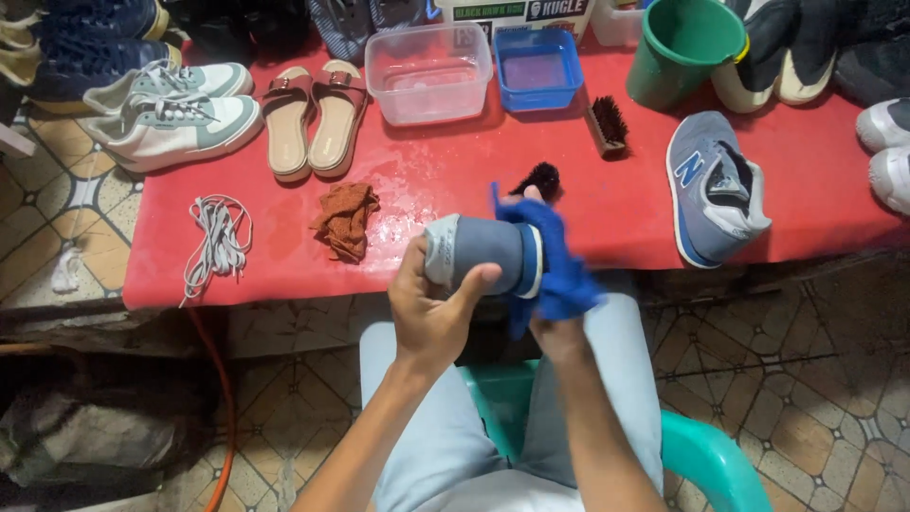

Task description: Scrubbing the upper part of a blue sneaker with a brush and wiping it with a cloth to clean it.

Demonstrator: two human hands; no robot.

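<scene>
**Grey sneaker getting a rub-down over the red worktop**

So the left hand (431,308) is wrapped around the heel end of a grey sneaker (483,254), thumb up over the side, gripping it firmly. The right hand (555,318) is mostly buried in a blue cloth (559,265) that's pressed against the other end of the shoe, so fingers are closed on the cloth. Both hands are close together with the shoe between them, held in the air just in front of the worktop (455,180) edge, above the person's lap and a green plastic chair (711,455).

Right behind the shoe on the worktop there's a small black brush (540,177), partly hidden. To the left of it a crumpled brown rag (344,220) sits on a wet patch, and further left a bundle of grey laces (218,237). The matching grey sneaker (716,190) lies on the right, well apart from the hands.

Toward the back: a clear plastic tub (428,74), a blue tub (538,68) beside it, a wooden scrub brush (607,125), and a green bucket (684,47). A pair of tan sandals (313,118) and white-and-green sneakers (171,109) are on the left side. More shoes crowd the far edges.
</scene>
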